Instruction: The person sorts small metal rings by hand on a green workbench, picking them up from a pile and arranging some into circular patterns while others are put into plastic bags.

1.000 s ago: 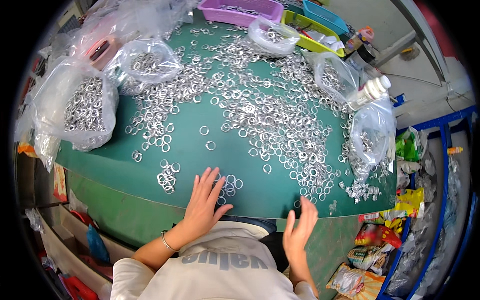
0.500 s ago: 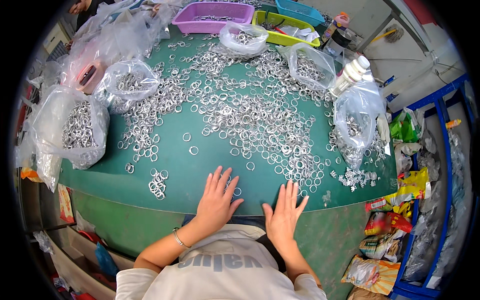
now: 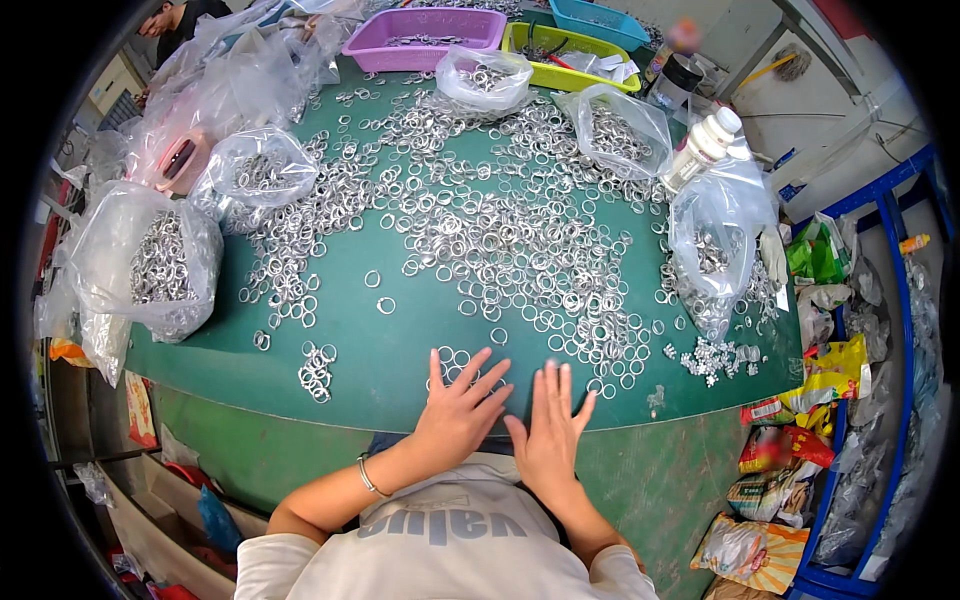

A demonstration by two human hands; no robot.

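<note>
Many silvery metal rings (image 3: 500, 240) lie spread in a wide heap over the green tabletop (image 3: 345, 325). At the near edge, my left hand (image 3: 458, 408) rests flat with its fingers spread, over a few rings (image 3: 455, 362) that show past its fingertips. Close on its right, my right hand (image 3: 547, 430) lies palm down with fingers stretched out, beside the near tip of the heap. Neither hand grips anything; what lies under the palms is hidden. A small cluster of rings (image 3: 317, 372) sits left of my left hand.
Clear plastic bags of rings stand at the left (image 3: 160, 265), the back (image 3: 485, 80) and the right (image 3: 710, 250). Purple (image 3: 425, 30) and yellow-green (image 3: 570, 75) baskets line the far edge. White bottles (image 3: 703, 148) stand at right. A person (image 3: 180, 25) is at the far left.
My left hand has moved right, closer to my right hand, which has shifted slightly left. More small rings now show by my left fingertips.
</note>
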